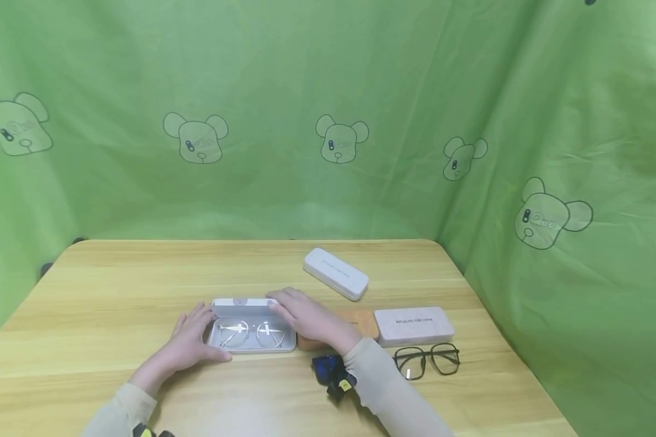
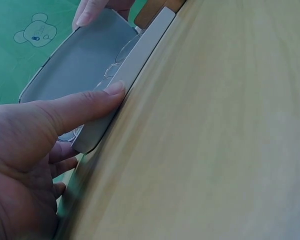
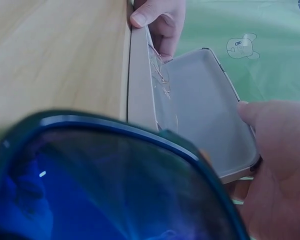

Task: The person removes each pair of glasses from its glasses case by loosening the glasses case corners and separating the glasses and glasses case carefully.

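Grasping an open case (image 1: 246,311), both hands (image 1: 191,345) (image 1: 310,317) have sunglasses (image 3: 105,185) nearby that only the right wrist view shows up close.

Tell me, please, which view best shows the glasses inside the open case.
The head view: it shows the glasses nearly whole, from above. Each wrist view shows only parts, past the front of the case.

Desk (image 1: 142,273) looks like smooth, light wood grain with a bit of sheen. Open case (image 1: 254,351) has a smooth pale shell and a dull, matt grey lining (image 2: 82,62); the round glasses (image 1: 234,332) in it look like thin shiny metal wire with clear, glossy lenses. Blue sunglasses (image 3: 110,185) are super glossy, almost mirrored. Black glasses (image 1: 444,359) seem plastic. Green backdrop (image 1: 273,67) is creased cloth, slightly shiny.
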Demonstrator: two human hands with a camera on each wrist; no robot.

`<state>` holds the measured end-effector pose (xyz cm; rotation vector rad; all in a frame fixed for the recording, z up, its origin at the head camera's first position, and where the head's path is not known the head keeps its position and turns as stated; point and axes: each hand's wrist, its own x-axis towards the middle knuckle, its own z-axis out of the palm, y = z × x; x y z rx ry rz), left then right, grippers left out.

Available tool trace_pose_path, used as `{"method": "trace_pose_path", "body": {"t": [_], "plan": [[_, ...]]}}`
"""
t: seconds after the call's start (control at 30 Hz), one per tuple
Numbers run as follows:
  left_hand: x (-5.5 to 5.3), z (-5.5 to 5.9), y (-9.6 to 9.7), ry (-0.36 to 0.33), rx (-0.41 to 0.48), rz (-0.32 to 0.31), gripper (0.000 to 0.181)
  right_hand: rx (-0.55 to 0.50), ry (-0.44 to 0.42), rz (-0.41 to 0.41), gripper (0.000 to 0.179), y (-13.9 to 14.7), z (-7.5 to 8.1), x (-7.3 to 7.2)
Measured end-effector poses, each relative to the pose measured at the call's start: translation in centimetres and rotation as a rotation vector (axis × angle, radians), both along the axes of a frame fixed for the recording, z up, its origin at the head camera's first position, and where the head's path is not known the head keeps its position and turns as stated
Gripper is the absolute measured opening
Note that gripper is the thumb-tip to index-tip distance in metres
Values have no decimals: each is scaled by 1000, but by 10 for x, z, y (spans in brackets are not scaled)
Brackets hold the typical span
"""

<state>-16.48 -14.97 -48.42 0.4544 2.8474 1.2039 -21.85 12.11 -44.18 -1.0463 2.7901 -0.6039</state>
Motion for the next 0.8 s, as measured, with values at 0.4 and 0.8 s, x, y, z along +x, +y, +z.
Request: {"method": "trace_pose_path", "body": {"t": [0.4, 0.8], "plan": [[0, -1, -1, 0, -1, 3, 96, -56, 96, -17, 55, 4, 12, -1], [-1, -3, 0, -4, -1, 8, 94, -104, 374, -28, 47, 5, 35, 14]]}}
